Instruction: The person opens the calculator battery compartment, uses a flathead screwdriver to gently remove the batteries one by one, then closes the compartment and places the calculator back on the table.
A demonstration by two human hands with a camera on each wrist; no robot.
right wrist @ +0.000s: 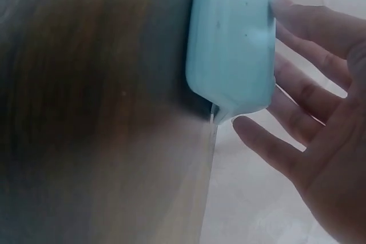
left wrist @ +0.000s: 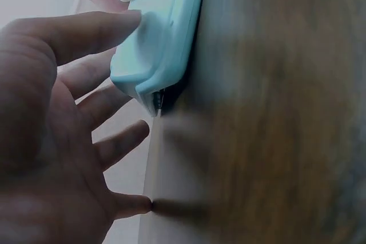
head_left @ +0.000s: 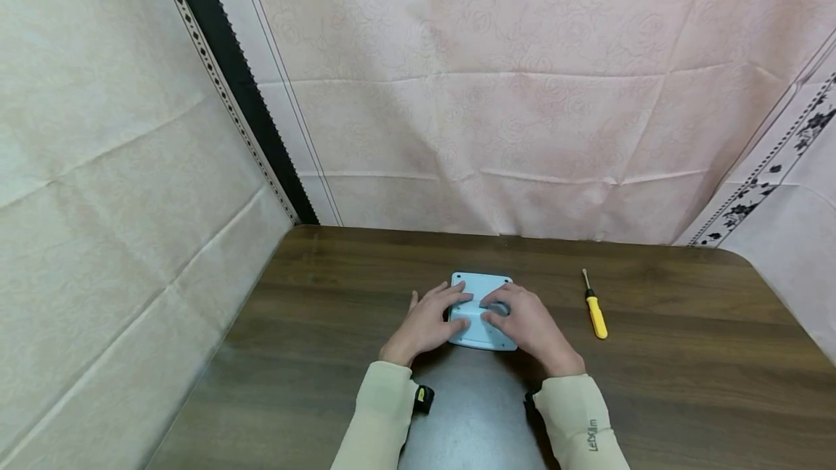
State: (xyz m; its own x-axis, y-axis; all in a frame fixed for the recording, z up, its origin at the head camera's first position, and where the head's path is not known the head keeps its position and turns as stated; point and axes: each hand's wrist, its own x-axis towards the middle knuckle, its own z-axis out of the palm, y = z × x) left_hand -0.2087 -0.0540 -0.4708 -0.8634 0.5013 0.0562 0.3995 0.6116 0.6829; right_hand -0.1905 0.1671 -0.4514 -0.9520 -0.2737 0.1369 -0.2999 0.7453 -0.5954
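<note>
A light blue plastic case (head_left: 481, 283) lies on the table with small dark holes near its corners. In the right wrist view its near end (right wrist: 231, 55) is rounded and its edge sits close over the tabletop. My left hand (head_left: 431, 318) rests on the case's left side, thumb and index finger on top; in the left wrist view the other fingers spread out past the edge. From the right, my right hand (head_left: 526, 319) touches the middle of the case with thumb and fingertips, its fingers mostly extended in the right wrist view. A shaded patch shows between its thumb and index finger.
To the right lies a screwdriver (head_left: 596, 314) with a yellow handle, its tip toward the back edge. The brown wooden table (head_left: 686, 354) meets pale patterned cloth (head_left: 509, 129) at the back and sides.
</note>
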